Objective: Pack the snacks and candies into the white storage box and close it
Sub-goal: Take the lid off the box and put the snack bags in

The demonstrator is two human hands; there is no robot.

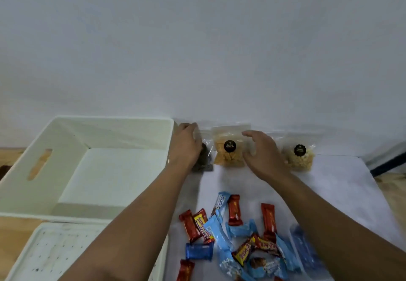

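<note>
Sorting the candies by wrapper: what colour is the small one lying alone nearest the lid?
Dark blue candy, clearest in the head view.

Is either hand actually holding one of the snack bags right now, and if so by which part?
The left hand rests on the dark snack bag near its top, but a closed grip cannot be confirmed. The right hand hovers open, holding nothing.

Both bare forearms reaching forward from the lower edge, converging slightly toward the far side. Left hand (185, 146) palm down, back of the hand up, fingers (190, 128) curled over and bent downward at the tips. Right hand (262, 156) near it, apart, turned partly on edge, fingers (252, 134) spread and loosely curved, open, gripping nothing
</note>
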